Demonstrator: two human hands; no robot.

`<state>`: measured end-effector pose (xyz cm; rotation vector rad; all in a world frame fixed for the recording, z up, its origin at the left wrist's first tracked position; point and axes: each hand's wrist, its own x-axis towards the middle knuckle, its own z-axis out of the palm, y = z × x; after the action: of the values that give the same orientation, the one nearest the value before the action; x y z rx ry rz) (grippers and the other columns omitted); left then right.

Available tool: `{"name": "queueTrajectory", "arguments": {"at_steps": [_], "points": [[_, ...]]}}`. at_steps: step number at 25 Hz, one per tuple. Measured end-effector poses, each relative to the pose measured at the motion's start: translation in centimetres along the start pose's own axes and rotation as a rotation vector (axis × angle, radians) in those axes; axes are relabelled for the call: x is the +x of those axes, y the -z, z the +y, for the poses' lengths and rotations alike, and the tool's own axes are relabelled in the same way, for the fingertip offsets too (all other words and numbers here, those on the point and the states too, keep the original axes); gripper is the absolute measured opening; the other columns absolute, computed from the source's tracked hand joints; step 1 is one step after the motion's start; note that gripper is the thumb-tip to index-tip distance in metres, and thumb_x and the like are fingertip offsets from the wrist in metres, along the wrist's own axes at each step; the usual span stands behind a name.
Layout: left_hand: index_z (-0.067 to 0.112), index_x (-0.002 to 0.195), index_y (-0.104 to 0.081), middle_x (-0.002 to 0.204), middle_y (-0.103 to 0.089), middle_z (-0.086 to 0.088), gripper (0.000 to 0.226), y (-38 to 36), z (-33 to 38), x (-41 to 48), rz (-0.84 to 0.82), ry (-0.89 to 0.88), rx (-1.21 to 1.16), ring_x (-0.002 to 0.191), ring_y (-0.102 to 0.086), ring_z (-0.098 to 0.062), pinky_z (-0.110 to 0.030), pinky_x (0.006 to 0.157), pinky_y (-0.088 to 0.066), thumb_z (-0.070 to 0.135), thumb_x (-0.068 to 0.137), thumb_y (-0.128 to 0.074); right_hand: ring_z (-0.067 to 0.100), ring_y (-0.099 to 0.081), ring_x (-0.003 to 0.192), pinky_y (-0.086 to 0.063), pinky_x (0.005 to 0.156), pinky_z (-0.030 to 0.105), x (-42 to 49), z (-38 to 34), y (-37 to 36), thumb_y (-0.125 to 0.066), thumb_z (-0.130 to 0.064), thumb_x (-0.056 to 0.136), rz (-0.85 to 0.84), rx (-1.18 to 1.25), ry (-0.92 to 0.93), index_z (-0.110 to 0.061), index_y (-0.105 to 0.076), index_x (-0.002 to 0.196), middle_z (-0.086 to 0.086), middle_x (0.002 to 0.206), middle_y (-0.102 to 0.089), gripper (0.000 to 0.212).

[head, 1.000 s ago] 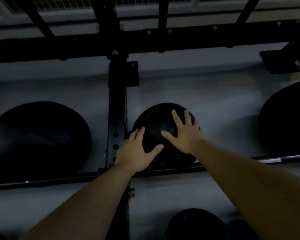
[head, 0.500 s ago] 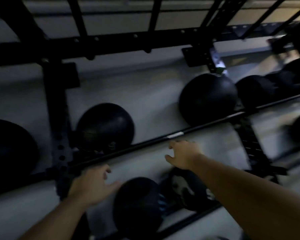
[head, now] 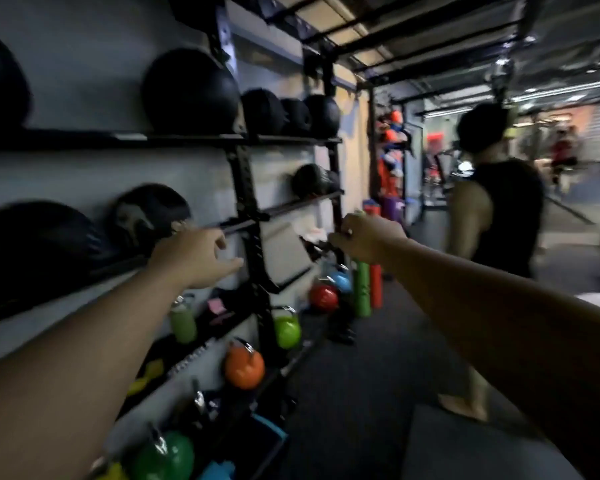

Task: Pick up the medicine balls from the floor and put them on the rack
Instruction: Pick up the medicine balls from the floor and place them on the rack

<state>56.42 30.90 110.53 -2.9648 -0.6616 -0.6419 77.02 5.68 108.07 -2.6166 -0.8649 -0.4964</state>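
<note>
Both hands are empty: the left hand (head: 195, 258) hangs loosely open, and the right hand (head: 368, 237) curls half-closed around nothing. Black medicine balls (head: 191, 93) sit on the rack (head: 246, 216) to the left, nearer the left hand. No floor ball shows ahead.

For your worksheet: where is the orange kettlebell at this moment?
In the head view, the orange kettlebell sits low at the foot of the rack, left of centre, below the light-green kettlebell.
</note>
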Motion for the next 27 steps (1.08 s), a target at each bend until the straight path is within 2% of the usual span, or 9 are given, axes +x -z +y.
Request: {"name": "queueTrajectory", "arguments": {"at_steps": [2, 6, 7, 11, 14, 18, 21, 24, 27], "points": [[0.034, 0.110, -0.065, 0.114, -0.077, 0.003, 0.048, -1.9, 6.8, -2.9, -0.064, -0.055, -0.090, 0.109, -0.072, -0.029, -0.037, 0.086, -0.055, 0.075, 0.085, -0.071, 0.036, -0.069, 0.109, -0.051, 0.083, 0.039, -6.7, 6.0, 1.1, -0.046, -0.075, 0.092, -0.065, -0.025, -0.120, -0.025, -0.067, 0.116, 0.012, 0.121, -0.072, 0.059], [0.029, 0.118, -0.069, 0.123, -0.079, -0.003, 0.053, -5.3, 20.6, -7.8, -0.168, -0.205, -0.202, 0.119, -0.072, -0.032, -0.039, 0.095, -0.056, 0.072, 0.087, -0.072, 0.032, -0.068, 0.095, -0.046, 0.072, 0.037, -17.9, 17.2, 4.3, -0.046, -0.075, 0.093, -0.125, -0.064, -0.285, -0.025, -0.064, 0.110, 0.007, 0.112, -0.072, 0.056], [0.029, 0.116, -0.069, 0.122, -0.079, -0.004, 0.051, -6.2, 24.0, -9.1, -0.189, -0.242, -0.209, 0.118, -0.072, -0.032, -0.038, 0.092, -0.055, 0.071, 0.087, -0.073, 0.033, -0.066, 0.095, -0.046, 0.074, 0.038, -20.6, 20.3, 4.8, -0.047, -0.074, 0.092, -0.126, -0.073, -0.333, -0.025, -0.064, 0.111, 0.008, 0.114, -0.071, 0.055], [0.025, 0.112, -0.070, 0.110, -0.080, -0.005, 0.048, -9.9, 36.0, -14.2, -0.252, -0.338, -0.280, 0.111, -0.072, -0.033, -0.036, 0.077, -0.043, 0.064, 0.087, -0.079, 0.036, -0.064, 0.114, -0.051, 0.091, 0.043, -31.6, 31.6, 6.2, -0.044, -0.075, 0.091, -0.122, -0.130, -0.438, -0.025, -0.058, 0.138, 0.016, 0.131, -0.064, 0.069], [0.021, 0.112, -0.070, 0.112, -0.079, -0.010, 0.046, -12.9, 45.1, -17.2, -0.342, -0.373, -0.335, 0.110, -0.074, -0.035, -0.043, 0.091, -0.057, 0.058, 0.087, -0.082, 0.032, -0.064, 0.118, -0.052, 0.093, 0.044, -39.5, 39.9, 6.8, -0.043, -0.075, 0.089, -0.141, -0.145, -0.488, -0.029, -0.059, 0.139, 0.007, 0.133, -0.066, 0.070], [0.030, 0.124, -0.071, 0.124, -0.076, -0.003, 0.054, -17.0, 58.6, -22.1, -0.491, -0.418, -0.244, 0.121, -0.069, -0.033, -0.045, 0.100, -0.056, 0.070, 0.089, -0.072, 0.031, -0.062, 0.118, -0.041, 0.076, 0.041, -49.2, 52.3, 7.4, -0.045, -0.077, 0.089, -0.300, -0.173, -0.641, -0.028, -0.058, 0.134, 0.005, 0.130, -0.066, 0.067], [0.031, 0.126, -0.065, 0.123, -0.076, 0.004, 0.057, -19.9, 67.1, -25.6, -0.564, -0.479, -0.224, 0.120, -0.069, -0.029, -0.043, 0.094, -0.054, 0.075, 0.090, -0.065, 0.031, -0.063, 0.113, -0.040, 0.072, 0.041, -54.1, 58.5, 7.8, -0.044, -0.076, 0.091, -0.359, -0.188, -0.697, -0.025, -0.056, 0.134, 0.007, 0.127, -0.065, 0.067], [0.032, 0.132, -0.064, 0.127, -0.075, 0.003, 0.063, -23.0, 74.7, -28.7, -0.656, -0.568, -0.216, 0.116, -0.069, -0.027, -0.040, 0.086, -0.052, 0.078, 0.089, -0.062, 0.032, -0.063, 0.109, -0.042, 0.072, 0.041, -58.5, 63.4, 7.5, -0.043, -0.075, 0.094, -0.431, -0.198, -0.736, -0.023, -0.054, 0.136, 0.008, 0.126, -0.065, 0.068], [0.033, 0.131, -0.063, 0.123, -0.074, 0.003, 0.065, -26.6, 80.3, -31.0, -0.716, -0.634, -0.208, 0.104, -0.064, -0.023, -0.039, 0.081, -0.048, 0.080, 0.087, -0.061, 0.031, -0.064, 0.112, -0.043, 0.075, 0.041, -62.2, 67.5, 6.7, -0.042, -0.075, 0.095, -0.456, -0.178, -0.800, -0.024, -0.054, 0.139, 0.006, 0.130, -0.066, 0.068]]}}
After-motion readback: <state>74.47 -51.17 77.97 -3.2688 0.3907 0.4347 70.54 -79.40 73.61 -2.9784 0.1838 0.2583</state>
